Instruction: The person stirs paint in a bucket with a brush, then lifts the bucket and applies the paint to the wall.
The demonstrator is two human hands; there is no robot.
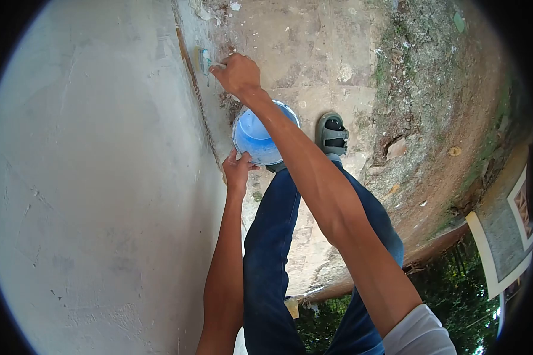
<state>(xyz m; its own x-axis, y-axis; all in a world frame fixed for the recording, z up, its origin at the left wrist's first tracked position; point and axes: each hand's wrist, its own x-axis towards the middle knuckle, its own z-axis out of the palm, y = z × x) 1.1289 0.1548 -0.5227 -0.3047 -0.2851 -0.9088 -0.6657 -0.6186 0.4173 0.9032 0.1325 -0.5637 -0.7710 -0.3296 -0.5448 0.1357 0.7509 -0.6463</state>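
The right hand [238, 74] is closed around the handle of a paintbrush [206, 60], fingers curled tight on it, at the end of an arm stretched out straight. The brush is short. Its long axis runs from the hand sideways to the wall [100, 177], and the bristle end points at the wall and meets it low down, just above the line where the wall joins the ground [314, 47]. The bristles look pale, with a bluish-green tint. The handle is mostly hidden inside the fist.

Nearer the body, the left hand [238, 168] is pinched on the near rim of a round bucket [254, 139], with the thumb and fingers clamped over the edge. The bucket stands upright on the ground close beside the foot of the wall, mouth open to the camera, and the right forearm crosses over its far side. Its inside shows an even blue all round. Whether that is paint in the bottom or just the colour of the bucket cannot be told.

Just right of the bucket is a foot in a grey strapped sandal [331, 135], and blue jeans [272, 248] run down from it between the two arms. The ground is cracked, stained concrete, giving way to bare earth and moss further right.
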